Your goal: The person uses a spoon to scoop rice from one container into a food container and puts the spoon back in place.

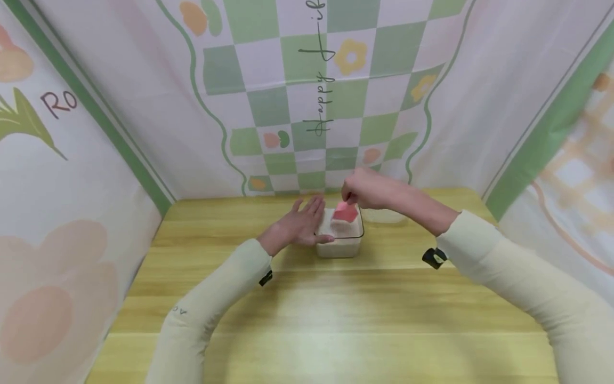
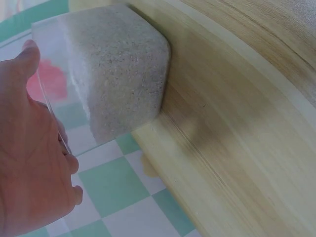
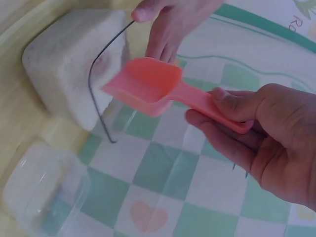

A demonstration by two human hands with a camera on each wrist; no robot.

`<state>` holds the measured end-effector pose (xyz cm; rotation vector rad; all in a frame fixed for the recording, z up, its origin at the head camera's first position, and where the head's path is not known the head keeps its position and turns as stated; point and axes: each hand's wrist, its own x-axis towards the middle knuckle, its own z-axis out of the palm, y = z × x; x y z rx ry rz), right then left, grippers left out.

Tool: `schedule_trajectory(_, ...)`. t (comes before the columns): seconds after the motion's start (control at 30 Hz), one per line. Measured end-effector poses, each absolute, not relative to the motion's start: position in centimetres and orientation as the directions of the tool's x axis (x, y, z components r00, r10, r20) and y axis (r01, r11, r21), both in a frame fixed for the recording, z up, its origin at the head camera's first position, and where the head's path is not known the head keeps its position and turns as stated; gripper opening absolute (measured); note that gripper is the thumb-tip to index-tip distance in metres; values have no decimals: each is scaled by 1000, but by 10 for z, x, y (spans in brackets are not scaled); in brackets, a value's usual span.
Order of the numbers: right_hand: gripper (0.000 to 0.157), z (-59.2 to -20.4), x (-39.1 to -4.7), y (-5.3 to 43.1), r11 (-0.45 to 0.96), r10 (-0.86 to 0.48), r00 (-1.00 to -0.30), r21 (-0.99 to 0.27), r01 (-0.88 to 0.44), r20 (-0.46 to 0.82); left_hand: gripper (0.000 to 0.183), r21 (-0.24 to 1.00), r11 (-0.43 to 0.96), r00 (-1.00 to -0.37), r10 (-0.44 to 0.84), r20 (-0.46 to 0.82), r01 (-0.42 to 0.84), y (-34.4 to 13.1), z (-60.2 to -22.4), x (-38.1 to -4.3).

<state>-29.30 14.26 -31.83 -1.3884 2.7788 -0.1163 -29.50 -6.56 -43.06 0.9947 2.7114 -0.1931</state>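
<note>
My right hand (image 1: 366, 189) pinches the handle of a pink scoop (image 3: 153, 84) between thumb and fingers. The scoop hangs over the mouth of a clear, square-sided container (image 1: 338, 248) partly filled with white, rice-like grains (image 2: 118, 74). In the right wrist view the scoop's bowl looks empty, tilted toward the container. Against the container's left side rests my left hand (image 1: 303, 224), its fingers stretched forward and its thumb lying over the near rim. The left wrist view has this hand right at the rim, above the level of the grains.
To the right of the grain container stands a smaller clear plastic container (image 3: 44, 187), partly behind my right forearm in the head view. Both are near the back of the wooden table (image 1: 307, 314). A checkered curtain (image 1: 307, 106) hangs behind, with patterned cloth at both sides.
</note>
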Motion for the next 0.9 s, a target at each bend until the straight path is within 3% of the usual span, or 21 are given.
schedule_trajectory(0.27, 22, -348, -298, 159, 657, -745, -664, -102, -747, 64, 105, -30, 760, -735, 618, -278, 650, -65, -435, -296)
schedule_trajectory(0.47, 31, -359, -295, 165, 743, -669, -742, -18, -669, -32, 105, -41, 762, -739, 612, -281, 646, -65, -435, -296)
schedule_trajectory(0.6, 28, -365, -297, 163, 728, -685, -727, 8, -686, -42, 105, -50, 764, -742, 608, -282, 644, -65, -433, -297)
schedule_trajectory(0.73, 29, -370, -300, 162, 726, -688, -722, -94, -681, -75, 105, -48, 764, -742, 607, -285, 644, -66, -432, -297)
schedule_trajectory(0.9, 29, -374, -304, 165, 782, -612, -754, -327, -530, -240, 105, -22, 763, -736, 614, -286, 646, -66, -432, -298)
